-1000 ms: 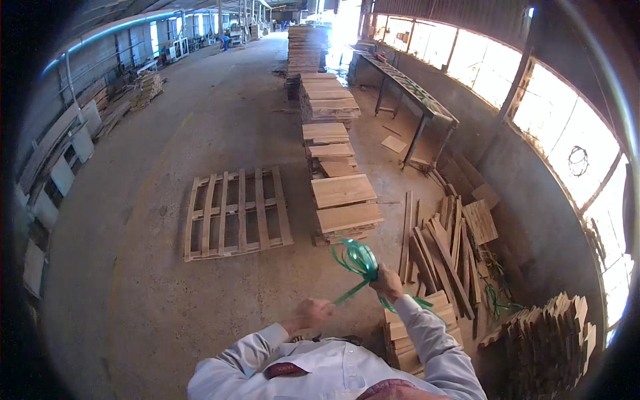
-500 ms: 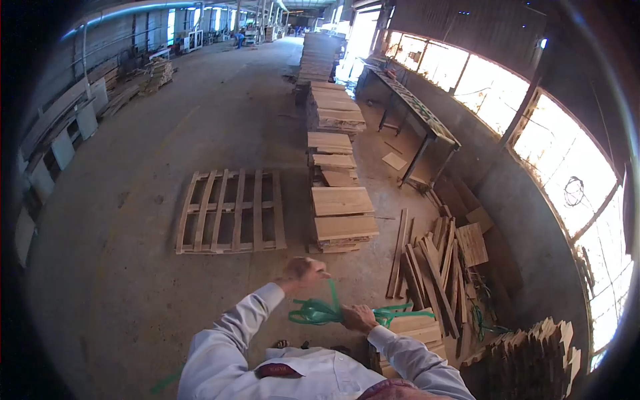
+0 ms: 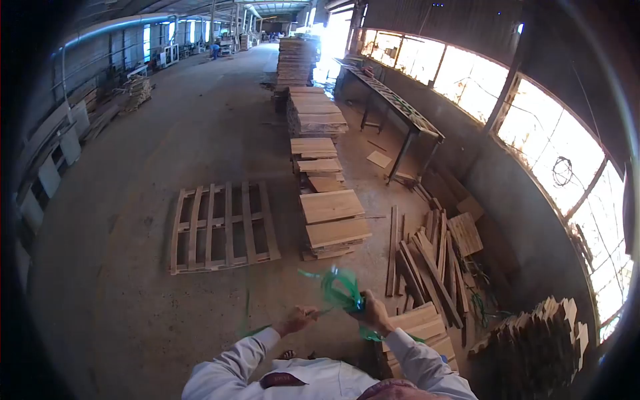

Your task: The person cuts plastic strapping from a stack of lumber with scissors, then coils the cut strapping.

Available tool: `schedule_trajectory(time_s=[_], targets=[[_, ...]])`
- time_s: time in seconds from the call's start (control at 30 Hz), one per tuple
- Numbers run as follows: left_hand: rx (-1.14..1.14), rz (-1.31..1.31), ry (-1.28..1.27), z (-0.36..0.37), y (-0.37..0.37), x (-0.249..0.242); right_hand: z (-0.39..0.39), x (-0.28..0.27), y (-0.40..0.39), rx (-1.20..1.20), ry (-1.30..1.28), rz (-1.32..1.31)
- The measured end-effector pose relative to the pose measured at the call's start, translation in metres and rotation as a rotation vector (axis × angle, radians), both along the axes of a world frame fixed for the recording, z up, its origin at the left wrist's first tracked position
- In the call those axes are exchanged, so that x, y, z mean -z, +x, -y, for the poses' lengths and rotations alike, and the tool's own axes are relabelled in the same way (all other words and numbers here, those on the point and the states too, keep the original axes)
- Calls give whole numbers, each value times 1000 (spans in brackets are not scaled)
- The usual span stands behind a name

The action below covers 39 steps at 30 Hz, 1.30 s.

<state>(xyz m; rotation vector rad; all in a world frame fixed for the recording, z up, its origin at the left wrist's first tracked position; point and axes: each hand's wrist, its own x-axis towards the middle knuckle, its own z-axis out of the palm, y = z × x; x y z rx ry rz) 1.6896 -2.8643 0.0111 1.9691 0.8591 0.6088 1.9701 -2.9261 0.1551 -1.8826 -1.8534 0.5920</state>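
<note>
My right hand (image 3: 375,315) is closed around a looped bundle of green plastic strapping (image 3: 341,288), with loose ends sticking out to the left and below the hand. Just left of it, my left hand (image 3: 298,320) is closed, its fingertips pinching a thin strip that points toward the bundle; the strip is slightly blurred. A green length of strap (image 3: 255,331) also shows beside my left wrist. Both hands are held in front of my body above the floor. Below my right forearm is a stack of wooden boards (image 3: 419,325).
A slatted wooden pallet (image 3: 229,230) lies ahead on the floor. Stacks of boards (image 3: 333,205) run forward in a row. On the right are scrap wood strips (image 3: 433,263), a long metal-legged table (image 3: 400,107) and a pile of jagged-ended wood (image 3: 533,347). A person (image 3: 215,51) is far off.
My left hand has dropped lower, beside the bundle. The right hand has moved slightly right and up, and the strap loops now stand upright. The view has shifted a little.
</note>
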Motion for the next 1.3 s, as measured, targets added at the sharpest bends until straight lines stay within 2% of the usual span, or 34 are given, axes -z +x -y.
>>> schedule_trajectory(time_s=[0.07,0.17,0.23,0.27,0.3,0.33,0.37,0.43,0.53,0.6,0.63,0.7,0.83,0.93,1.03,1.13,1.23,1.3], targets=[[27,8,173,26,8,-28,-6,6,5,72,40,-24],[-50,-276,77,49,21,-66,-20,39,21,133,28,-7],[13,-251,58,50,23,-48,-24,70,30,149,26,-14],[24,-186,67,57,22,-56,-21,83,33,154,60,-34],[42,-126,69,57,25,-68,-23,78,26,221,-21,-10],[57,24,-11,62,26,-85,-22,79,23,194,53,-14],[43,224,-61,67,31,-49,-21,80,20,167,126,-15],[33,13,-383,74,29,-120,-21,67,11,227,-8,19],[-33,184,-731,86,35,-117,-19,62,11,236,-69,76],[-19,192,-737,91,45,-129,-18,55,13,195,-71,101],[-15,208,-726,89,50,-133,-18,52,13,207,-88,125],[23,146,-391,78,62,-154,-20,45,10,216,-123,173],[146,-41,259,33,74,-165,-23,62,16,36,-143,371],[279,-250,423,-18,81,-182,-16,68,14,-136,-84,444],[379,-349,809,-63,79,-202,5,63,8,-246,-38,428],[406,-358,875,-106,74,-190,8,26,-4,-319,-55,405],[423,-560,774,-127,70,-167,14,-1,-4,-304,-67,300],[441,-582,336,-123,68,-159,21,-37,-7,-276,-33,178]])
